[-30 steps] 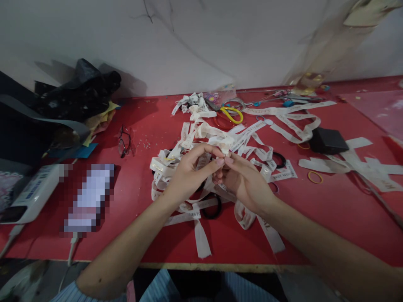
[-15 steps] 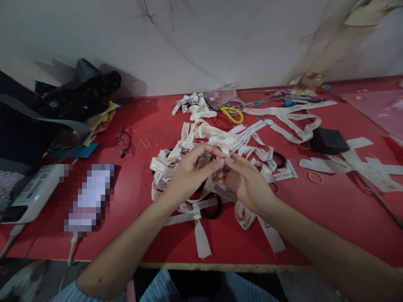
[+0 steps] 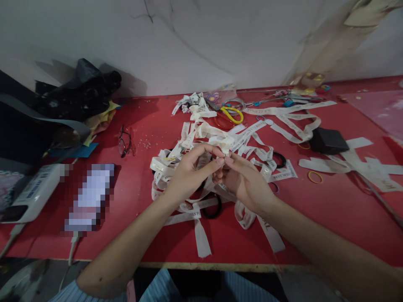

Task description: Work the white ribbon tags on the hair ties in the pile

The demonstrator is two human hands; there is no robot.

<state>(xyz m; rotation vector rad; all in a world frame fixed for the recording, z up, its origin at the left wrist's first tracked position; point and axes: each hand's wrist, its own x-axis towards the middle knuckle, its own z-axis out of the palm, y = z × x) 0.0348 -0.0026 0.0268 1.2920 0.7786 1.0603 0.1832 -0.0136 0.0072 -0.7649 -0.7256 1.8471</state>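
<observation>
My left hand (image 3: 189, 173) and my right hand (image 3: 244, 181) meet above the middle of the red table (image 3: 151, 126). Both pinch a small folded piece of white ribbon (image 3: 225, 149) between fingertips and thumbs. Under and around the hands lies a tangled pile of white printed ribbon strips (image 3: 201, 134). A black hair band (image 3: 211, 210) lies just below my wrists, another black band (image 3: 278, 160) sits to the right of the pile.
Yellow-handled scissors (image 3: 232, 113) and red rings lie behind the pile. A black box (image 3: 328, 140), more ribbon strips (image 3: 362, 165) and rubber bands are on the right. Eyeglasses (image 3: 124, 141), a white power bank (image 3: 31, 193), a phone and black bags (image 3: 78, 94) are on the left.
</observation>
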